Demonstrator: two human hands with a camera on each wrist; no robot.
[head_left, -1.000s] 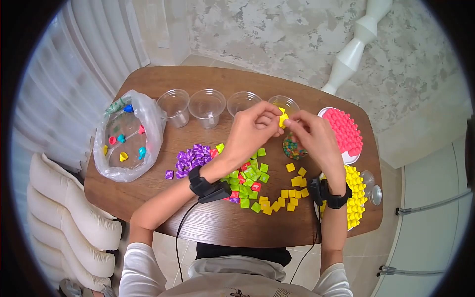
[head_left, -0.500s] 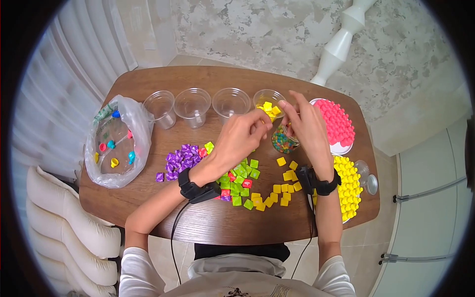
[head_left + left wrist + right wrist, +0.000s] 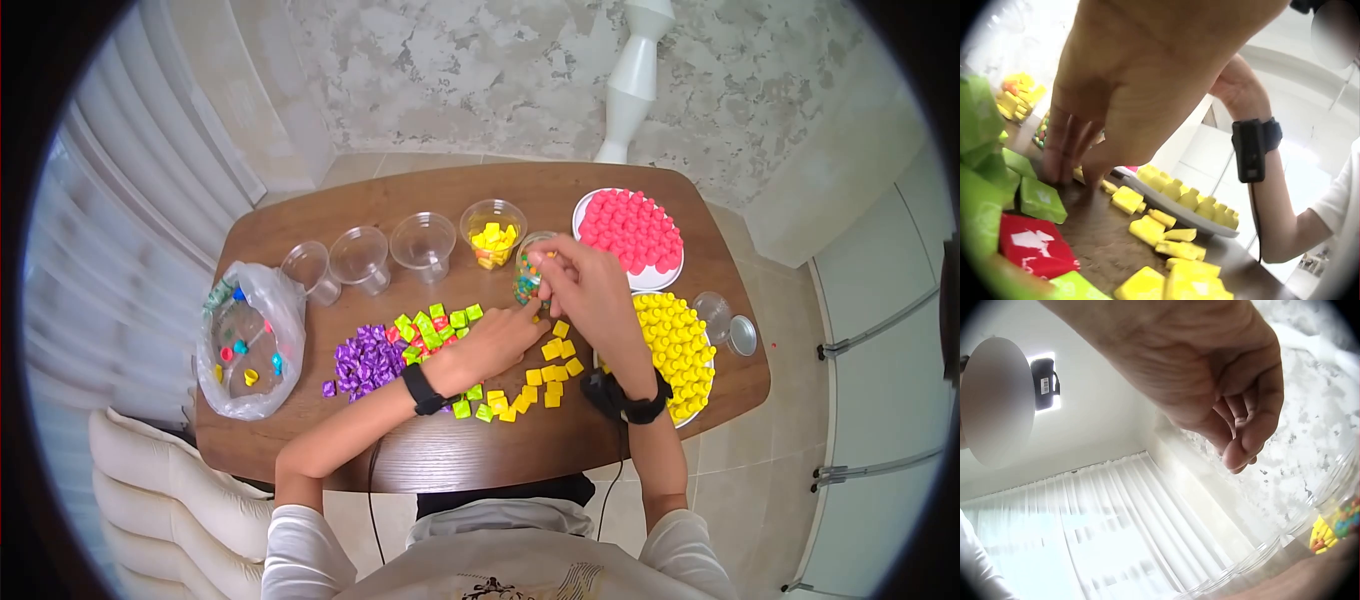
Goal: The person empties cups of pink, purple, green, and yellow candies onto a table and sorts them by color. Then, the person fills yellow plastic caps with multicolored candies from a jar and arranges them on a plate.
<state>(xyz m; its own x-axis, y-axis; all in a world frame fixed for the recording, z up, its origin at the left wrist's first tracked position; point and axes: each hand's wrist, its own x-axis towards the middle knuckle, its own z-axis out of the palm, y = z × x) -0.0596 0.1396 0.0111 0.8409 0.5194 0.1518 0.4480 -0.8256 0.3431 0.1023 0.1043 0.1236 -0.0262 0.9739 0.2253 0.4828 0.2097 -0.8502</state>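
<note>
My left hand [image 3: 505, 335] reaches down to the tabletop beside the yellow square wrapped pieces [image 3: 553, 373], its fingers [image 3: 1060, 150] pointing at the wood. A bit of yellow shows right by its fingertips in the left wrist view. My right hand [image 3: 590, 285] is over the small clear jar [image 3: 527, 280] of coloured beads and partly hides it. Its fingers [image 3: 1260, 419] are loosely bent towards the thumb, with nothing visible between them. Behind the hands, a clear plastic cup [image 3: 493, 212] contains several yellow pieces [image 3: 492, 243].
Three more clear cups [image 3: 423, 248] stand to the left, near a plastic bag [image 3: 285, 345] with small coloured pieces. Purple [image 3: 368, 362] and green [image 3: 437, 325] wrapped squares lie mid-table, with red among the green. At right are plates of pink pegs [image 3: 630, 230] and yellow pegs [image 3: 670, 340].
Both hands were together at the far right cup with a yellow piece, then parted above it. The left has come down to the table, the right has moved over the jar. The head view has shifted.
</note>
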